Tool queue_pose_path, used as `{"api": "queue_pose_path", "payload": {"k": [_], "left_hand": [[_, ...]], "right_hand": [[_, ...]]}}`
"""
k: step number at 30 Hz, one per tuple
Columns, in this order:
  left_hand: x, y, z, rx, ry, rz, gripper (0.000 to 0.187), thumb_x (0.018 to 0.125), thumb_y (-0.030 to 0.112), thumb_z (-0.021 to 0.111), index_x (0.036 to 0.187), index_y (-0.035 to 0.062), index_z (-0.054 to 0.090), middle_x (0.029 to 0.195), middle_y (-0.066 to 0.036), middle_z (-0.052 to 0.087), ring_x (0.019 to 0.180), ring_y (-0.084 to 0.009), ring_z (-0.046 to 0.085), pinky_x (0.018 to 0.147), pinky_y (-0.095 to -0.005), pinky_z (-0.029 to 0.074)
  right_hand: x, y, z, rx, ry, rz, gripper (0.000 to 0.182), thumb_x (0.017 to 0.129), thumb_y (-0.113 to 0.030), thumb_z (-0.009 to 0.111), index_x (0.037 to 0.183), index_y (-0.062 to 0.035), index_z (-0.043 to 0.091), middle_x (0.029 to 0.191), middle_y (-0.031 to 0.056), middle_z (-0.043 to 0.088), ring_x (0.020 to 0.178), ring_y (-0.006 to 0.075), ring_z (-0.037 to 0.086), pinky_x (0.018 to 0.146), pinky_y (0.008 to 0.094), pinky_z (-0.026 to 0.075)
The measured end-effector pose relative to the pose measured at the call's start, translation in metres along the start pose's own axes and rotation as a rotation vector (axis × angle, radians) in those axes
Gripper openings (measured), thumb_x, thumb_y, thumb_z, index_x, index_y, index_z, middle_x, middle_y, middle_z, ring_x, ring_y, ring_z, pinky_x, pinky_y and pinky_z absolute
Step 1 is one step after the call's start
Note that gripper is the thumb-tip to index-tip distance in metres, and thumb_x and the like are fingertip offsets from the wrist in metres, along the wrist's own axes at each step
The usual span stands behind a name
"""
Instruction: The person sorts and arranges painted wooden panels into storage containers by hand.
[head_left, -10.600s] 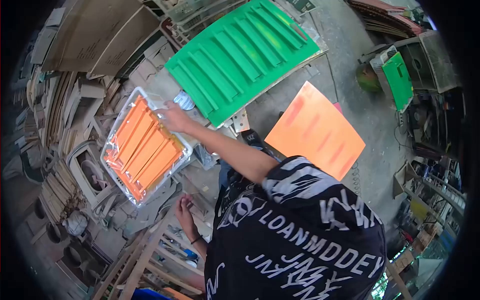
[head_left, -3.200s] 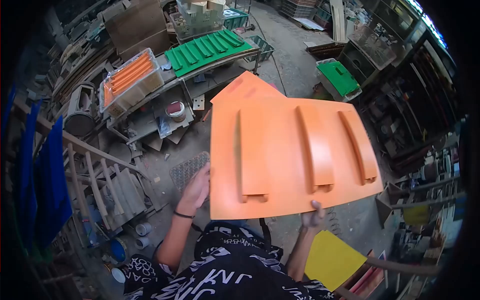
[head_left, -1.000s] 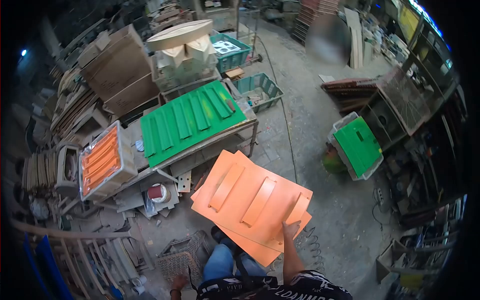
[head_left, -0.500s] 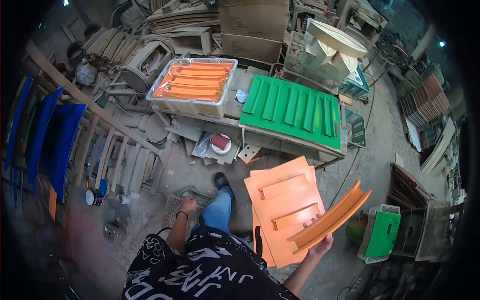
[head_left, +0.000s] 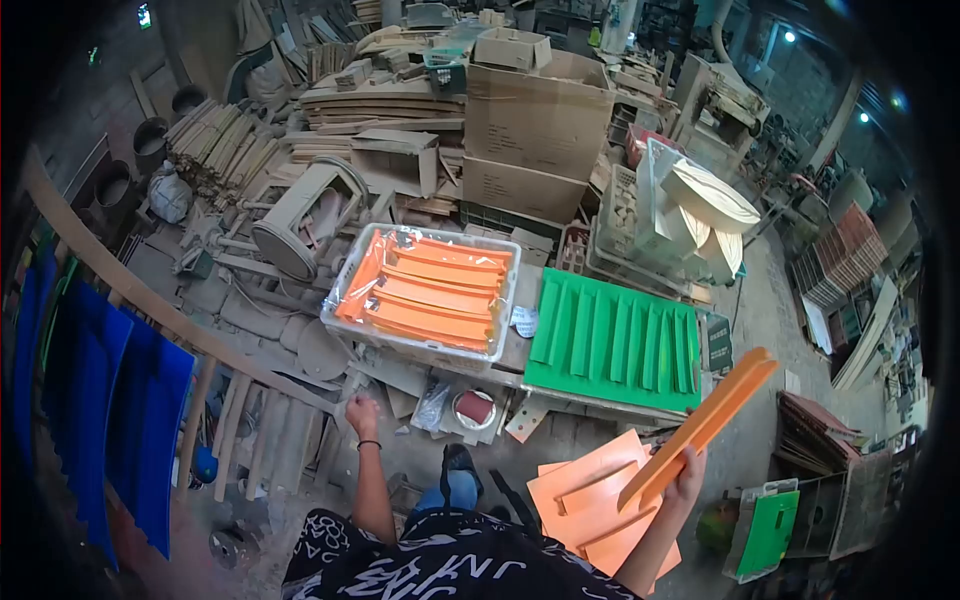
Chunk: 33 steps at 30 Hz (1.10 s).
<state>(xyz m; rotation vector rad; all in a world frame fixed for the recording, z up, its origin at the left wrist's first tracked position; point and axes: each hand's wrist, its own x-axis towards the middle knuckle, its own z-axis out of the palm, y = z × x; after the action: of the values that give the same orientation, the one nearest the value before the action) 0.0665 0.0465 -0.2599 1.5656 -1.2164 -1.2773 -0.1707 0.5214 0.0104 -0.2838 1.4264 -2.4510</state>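
My right hand (head_left: pixel 687 478) grips a long orange channel-shaped strip (head_left: pixel 705 425), held at a slant with its far end up to the right. Partly behind that strip is an orange board (head_left: pixel 580 480) with raised strips on it; a second sheet edge shows beneath. My left hand (head_left: pixel 362 413) hangs in front of the bench with its fingers curled, and nothing shows in it. Straight ahead, a clear plastic crate (head_left: pixel 430 355) lined with film contains several orange strips (head_left: pixel 435 290). To its right lies a green board (head_left: pixel 610 385) bearing several green strips.
Blue panels (head_left: pixel 145 400) lean on a wooden rail (head_left: pixel 200 320) at the left. Cardboard boxes (head_left: pixel 535 120) and a bin of pale wood pieces (head_left: pixel 655 185) stand behind the bench. A crate with a green panel (head_left: pixel 768 535) sits at the lower right.
My view has tilted up and moved closer to the bench. The orange strip stays in my right hand and is now more steeply slanted. My left hand has moved forward.
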Motion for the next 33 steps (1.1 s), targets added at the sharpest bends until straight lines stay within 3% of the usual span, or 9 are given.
{"api": "queue_pose_path", "payload": {"k": [3, 5, 8, 11, 14, 22, 24, 27, 33], "left_hand": [[0.021, -0.001, -0.037, -0.064, 0.054, 0.002, 0.020, 0.083, 0.011, 0.041, 0.074, -0.0021, 0.054, 0.062, -0.012, 0.059, 0.049, -0.0181, 0.057, 0.045, -0.0286, 0.047], [0.020, -0.008, -0.067, -0.089, 0.093, -0.018, 0.021, 0.085, 0.013, 0.040, 0.078, -0.0016, 0.054, 0.064, -0.010, 0.059, 0.050, -0.0166, 0.057, 0.046, -0.0272, 0.046], [-0.004, -0.010, -0.107, -0.162, 0.108, -0.120, 0.021, 0.086, 0.014, 0.039, 0.081, -0.0006, 0.054, 0.066, -0.009, 0.060, 0.052, -0.0146, 0.057, 0.045, -0.0244, 0.043], [-0.023, 0.011, -0.122, -0.223, 0.077, -0.128, 0.020, 0.087, 0.014, 0.040, 0.082, 0.0007, 0.054, 0.068, -0.008, 0.060, 0.054, -0.0128, 0.057, 0.045, -0.0220, 0.041], [0.000, 0.034, -0.116, -0.248, 0.016, -0.062, 0.018, 0.088, 0.013, 0.040, 0.085, 0.0019, 0.054, 0.071, -0.007, 0.061, 0.057, -0.0119, 0.057, 0.047, -0.0206, 0.041], [0.142, 0.134, -0.041, -0.248, -0.329, 0.212, 0.012, 0.087, 0.011, 0.046, 0.087, 0.0028, 0.055, 0.075, -0.005, 0.060, 0.064, -0.0088, 0.056, 0.052, -0.0192, 0.041], [0.170, 0.156, -0.016, -0.065, -0.409, 0.263, 0.010, 0.086, 0.010, 0.049, 0.086, 0.0030, 0.055, 0.073, -0.005, 0.059, 0.064, -0.0082, 0.056, 0.055, -0.0200, 0.042], [0.224, 0.145, 0.036, -0.083, -0.531, 0.227, 0.011, 0.083, 0.010, 0.052, 0.086, 0.0005, 0.056, 0.070, -0.005, 0.060, 0.063, -0.0083, 0.056, 0.058, -0.0219, 0.046], [0.255, 0.158, 0.115, 0.361, -0.523, 0.425, 0.029, 0.076, 0.017, 0.058, 0.099, -0.0001, 0.055, 0.087, -0.012, 0.064, 0.080, -0.0224, 0.062, 0.072, -0.0299, 0.048]], "right_hand": [[0.030, 0.004, 0.020, -0.074, 0.042, -0.100, 0.049, 0.083, -0.009, 0.054, 0.126, -0.0023, 0.031, 0.086, 0.0132, 0.054, 0.071, 0.0222, 0.059, 0.060, 0.0391, 0.053], [0.048, 0.014, 0.028, -0.254, 0.074, -0.143, 0.045, 0.086, -0.008, 0.050, 0.127, -0.0061, 0.032, 0.077, 0.0089, 0.053, 0.059, 0.0162, 0.056, 0.051, 0.0329, 0.051], [0.043, 0.022, 0.075, -0.182, -0.160, 0.049, 0.044, 0.087, -0.012, 0.049, 0.128, -0.0085, 0.032, 0.070, 0.0054, 0.051, 0.047, 0.0122, 0.051, 0.038, 0.0248, 0.044], [0.038, 0.056, 0.107, -0.172, -0.107, 0.126, 0.044, 0.088, -0.014, 0.047, 0.129, -0.0096, 0.033, 0.066, 0.0045, 0.051, 0.039, 0.0095, 0.046, 0.030, 0.0197, 0.036], [0.045, 0.081, 0.137, -0.209, -0.187, 0.142, 0.044, 0.088, -0.016, 0.047, 0.129, -0.0093, 0.032, 0.067, 0.0061, 0.052, 0.039, 0.0099, 0.047, 0.030, 0.0196, 0.036], [0.068, 0.166, 0.256, -0.166, -0.169, 0.189, 0.046, 0.088, -0.021, 0.049, 0.129, -0.0092, 0.033, 0.068, 0.0076, 0.052, 0.039, 0.0107, 0.048, 0.030, 0.0207, 0.039], [0.066, 0.180, 0.272, -0.144, -0.143, 0.218, 0.043, 0.090, -0.022, 0.046, 0.129, -0.0098, 0.033, 0.067, 0.0082, 0.052, 0.039, 0.0114, 0.049, 0.030, 0.0211, 0.038], [0.051, 0.191, 0.281, -0.174, -0.134, 0.241, 0.039, 0.091, -0.021, 0.044, 0.128, -0.0099, 0.034, 0.067, 0.0085, 0.053, 0.038, 0.0113, 0.047, 0.030, 0.0213, 0.038], [0.029, 0.202, 0.252, -0.200, 0.046, 0.289, 0.035, 0.091, -0.020, 0.044, 0.124, -0.0084, 0.037, 0.070, 0.0086, 0.053, 0.041, 0.0111, 0.048, 0.033, 0.0208, 0.039]]}}
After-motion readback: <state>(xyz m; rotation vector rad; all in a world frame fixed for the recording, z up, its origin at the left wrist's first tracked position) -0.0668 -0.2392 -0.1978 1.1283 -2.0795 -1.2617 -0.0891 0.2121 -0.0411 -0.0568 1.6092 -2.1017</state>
